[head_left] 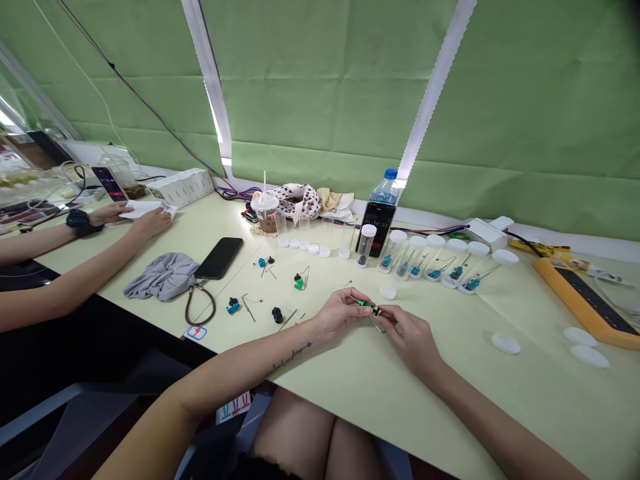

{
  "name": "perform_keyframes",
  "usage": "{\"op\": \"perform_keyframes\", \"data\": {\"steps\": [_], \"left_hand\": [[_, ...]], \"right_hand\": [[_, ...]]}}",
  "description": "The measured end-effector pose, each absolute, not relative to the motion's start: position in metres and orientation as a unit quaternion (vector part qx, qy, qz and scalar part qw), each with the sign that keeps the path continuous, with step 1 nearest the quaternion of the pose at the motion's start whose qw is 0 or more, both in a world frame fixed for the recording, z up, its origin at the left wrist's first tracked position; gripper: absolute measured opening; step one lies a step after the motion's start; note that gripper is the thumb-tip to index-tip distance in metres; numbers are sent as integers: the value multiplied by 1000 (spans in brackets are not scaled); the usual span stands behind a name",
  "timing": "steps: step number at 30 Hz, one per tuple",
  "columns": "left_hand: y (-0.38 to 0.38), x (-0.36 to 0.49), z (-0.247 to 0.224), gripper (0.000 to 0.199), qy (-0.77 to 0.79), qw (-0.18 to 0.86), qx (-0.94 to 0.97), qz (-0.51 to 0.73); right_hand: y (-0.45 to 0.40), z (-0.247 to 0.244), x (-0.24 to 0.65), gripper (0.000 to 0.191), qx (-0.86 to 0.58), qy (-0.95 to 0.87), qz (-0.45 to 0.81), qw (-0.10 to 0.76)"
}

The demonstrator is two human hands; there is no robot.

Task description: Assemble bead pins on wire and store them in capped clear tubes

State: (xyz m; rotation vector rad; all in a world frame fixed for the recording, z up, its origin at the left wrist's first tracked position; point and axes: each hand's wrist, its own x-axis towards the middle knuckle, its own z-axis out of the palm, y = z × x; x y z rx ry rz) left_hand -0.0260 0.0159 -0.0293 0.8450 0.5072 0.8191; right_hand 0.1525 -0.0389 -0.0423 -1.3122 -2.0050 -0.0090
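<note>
Four hands show: the person's two at lower centre, the left hand and the right hand, with one green part between them, and a co-worker's two hands at upper left. The desk carries three phones, one water bottle, one plastic cup, one grey cloth and one orange power strip. About seven clear tubes with white lids lie along the far edge. Six small white caps sit in a row left of them, one more cap lies just below them, and three larger white lids lie at right. Four small clusters of parts lie at centre.
</note>
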Motion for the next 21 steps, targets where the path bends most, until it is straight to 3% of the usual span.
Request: {"op": "perform_keyframes", "data": {"steps": [4,21], "left_hand": [[16,-26,-27,35,240,803,388,384],[17,-26,-32,36,237,806,387,380]], "right_hand": [[-40,-42,152,26,-521,-766,26,375],[-40,-43,152,18,-509,-776,3,373]]}}
